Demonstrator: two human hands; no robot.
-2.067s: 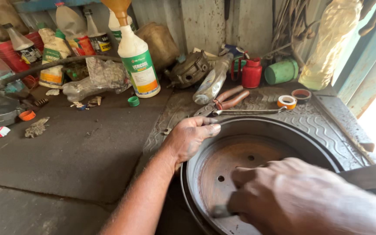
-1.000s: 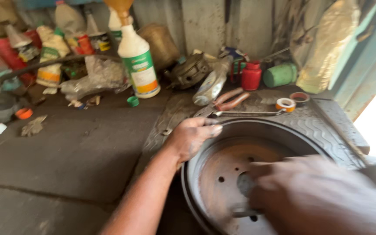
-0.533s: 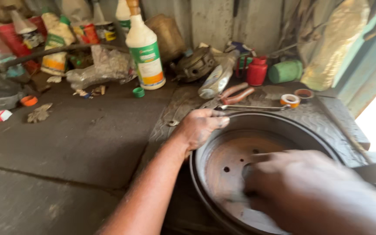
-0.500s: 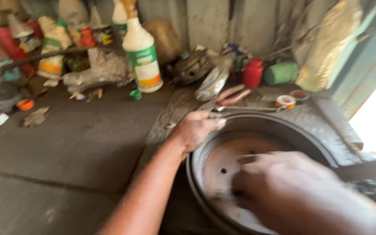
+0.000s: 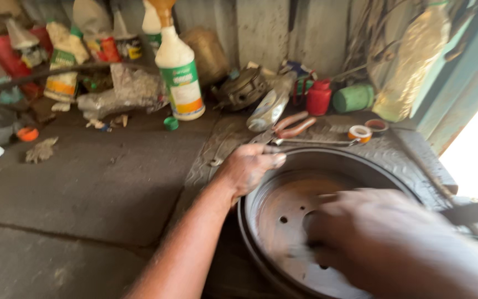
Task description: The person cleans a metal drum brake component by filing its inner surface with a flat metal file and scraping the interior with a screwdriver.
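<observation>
A large rusty brake drum (image 5: 283, 216) lies open side up on a dark rubber mat (image 5: 211, 160) at the right of the bench. My left hand (image 5: 250, 166) grips the drum's near-left rim, fingers curled over the edge. My right hand (image 5: 372, 238) is inside the drum, blurred by motion, pressed down on its floor near the centre hole; whatever it holds is hidden. A dark flat tool handle (image 5: 474, 210) sticks out to the right past my right hand.
A white spray bottle (image 5: 177, 72) stands at the back, among bottles, cans and rags along the wall. Pliers with red handles (image 5: 291, 126), a tape roll (image 5: 359, 133), a red container (image 5: 318, 97) and a green can (image 5: 353, 98) lie behind the drum.
My right hand has kept moving back and forth inside the drum, shifting slightly to the right. My left hand has stayed on the rim. The view has drifted a little.
</observation>
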